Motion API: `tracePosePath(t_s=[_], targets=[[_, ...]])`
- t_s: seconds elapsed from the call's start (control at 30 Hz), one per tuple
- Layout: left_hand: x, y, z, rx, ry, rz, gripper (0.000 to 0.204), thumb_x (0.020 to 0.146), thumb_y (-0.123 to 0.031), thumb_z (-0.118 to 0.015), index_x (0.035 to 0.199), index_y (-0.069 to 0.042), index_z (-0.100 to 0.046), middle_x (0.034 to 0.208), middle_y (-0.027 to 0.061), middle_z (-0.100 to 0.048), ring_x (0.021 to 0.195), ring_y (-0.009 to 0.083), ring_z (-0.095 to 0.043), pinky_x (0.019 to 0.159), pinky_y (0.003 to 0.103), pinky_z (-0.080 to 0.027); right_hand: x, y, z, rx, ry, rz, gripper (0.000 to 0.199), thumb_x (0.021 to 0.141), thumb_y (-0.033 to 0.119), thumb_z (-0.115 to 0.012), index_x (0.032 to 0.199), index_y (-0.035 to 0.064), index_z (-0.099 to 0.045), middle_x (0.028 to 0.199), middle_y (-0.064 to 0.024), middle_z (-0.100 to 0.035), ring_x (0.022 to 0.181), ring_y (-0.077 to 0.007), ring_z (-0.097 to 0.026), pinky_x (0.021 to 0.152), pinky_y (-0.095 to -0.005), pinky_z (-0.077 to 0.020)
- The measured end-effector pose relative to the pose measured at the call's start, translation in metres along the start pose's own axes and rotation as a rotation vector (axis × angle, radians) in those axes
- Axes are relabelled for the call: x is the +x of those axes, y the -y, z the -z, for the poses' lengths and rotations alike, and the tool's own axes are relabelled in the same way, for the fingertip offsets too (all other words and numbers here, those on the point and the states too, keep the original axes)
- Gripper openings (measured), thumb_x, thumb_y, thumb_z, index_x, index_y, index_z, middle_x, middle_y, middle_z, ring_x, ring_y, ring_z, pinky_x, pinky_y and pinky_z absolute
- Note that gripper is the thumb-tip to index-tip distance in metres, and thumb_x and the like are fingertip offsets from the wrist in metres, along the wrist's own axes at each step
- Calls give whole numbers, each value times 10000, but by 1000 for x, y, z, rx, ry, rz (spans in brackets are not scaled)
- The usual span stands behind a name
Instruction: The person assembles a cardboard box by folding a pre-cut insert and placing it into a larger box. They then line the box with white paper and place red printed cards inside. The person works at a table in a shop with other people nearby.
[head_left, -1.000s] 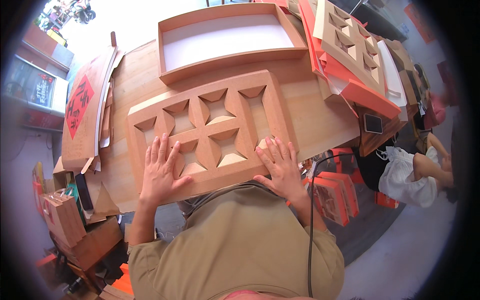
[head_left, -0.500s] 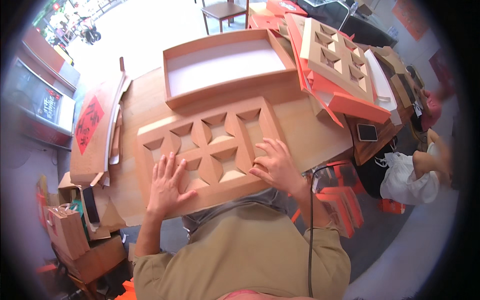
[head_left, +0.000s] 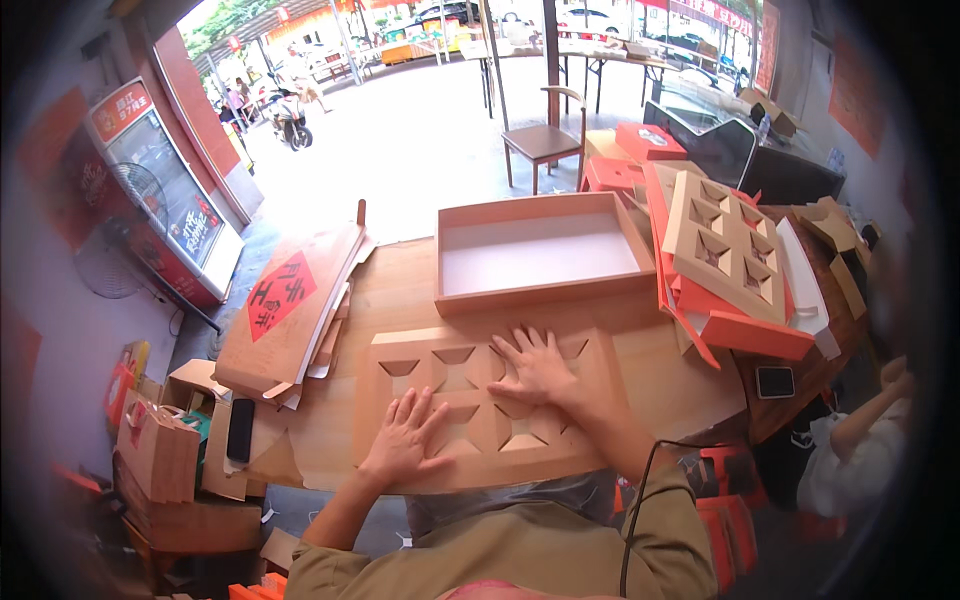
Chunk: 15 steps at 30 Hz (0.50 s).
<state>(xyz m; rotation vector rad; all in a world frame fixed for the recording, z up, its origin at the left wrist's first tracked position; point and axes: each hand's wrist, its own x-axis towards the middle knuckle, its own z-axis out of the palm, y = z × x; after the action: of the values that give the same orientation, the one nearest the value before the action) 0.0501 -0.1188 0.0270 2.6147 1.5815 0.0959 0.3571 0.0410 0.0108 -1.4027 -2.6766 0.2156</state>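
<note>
Compartmented cardboard insert point(head_left: 488, 432) at the near edge of the table point(head_left: 685, 395), under your left hand point(head_left: 405, 440) and farther-forward right hand point(head_left: 537, 370), fingers spread.

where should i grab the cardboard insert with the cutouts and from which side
Probably the two short ends of the cardboard insert, coming in from left and right: it lies flat on the table, bare wood beside both ends, and the cell flaps look likelier to bend.

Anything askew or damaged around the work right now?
On the right, a tan insert sits askew over red card, whose edges jut out at different angles, so it looks untidy. The tray under the left hand and right hand shows no visible damage, though they cover part of it.
</note>
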Motion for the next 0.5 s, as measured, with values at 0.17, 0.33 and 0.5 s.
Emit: tracePosePath(t_s=[0.17,0.33,0.5], targets=[[1,-13,29,4,54,2,987,955,-772,-601,1692,-140,-419,1766,256,-286,1621,486,-258,1323,591,-194,-4,-1,-6,34,11,-20,1082,884,897,-540,1723,234,-377,1752,-245,-339,1655,-421,-225,1305,-706,-117],[43,-8,62,45,-20,-114,904,983,-714,-625,1646,-119,-469,1710,263,-369,1578,486,-329,1303,594,-243,-6,-2,-9,41,-16,-18,1072,881,891,-553,1710,227,-405,1745,-252,-344,1644,-433,-247,1294,-718,-132],[126,10,22,51,-260,-27,866,1008,-692,-594,1625,-96,-485,1649,296,-432,1558,483,-366,1276,609,-283,-5,-1,-2,60,-11,-13,1056,886,887,-557,1708,239,-416,1736,-263,-361,1646,-439,-251,1287,-722,-157]])
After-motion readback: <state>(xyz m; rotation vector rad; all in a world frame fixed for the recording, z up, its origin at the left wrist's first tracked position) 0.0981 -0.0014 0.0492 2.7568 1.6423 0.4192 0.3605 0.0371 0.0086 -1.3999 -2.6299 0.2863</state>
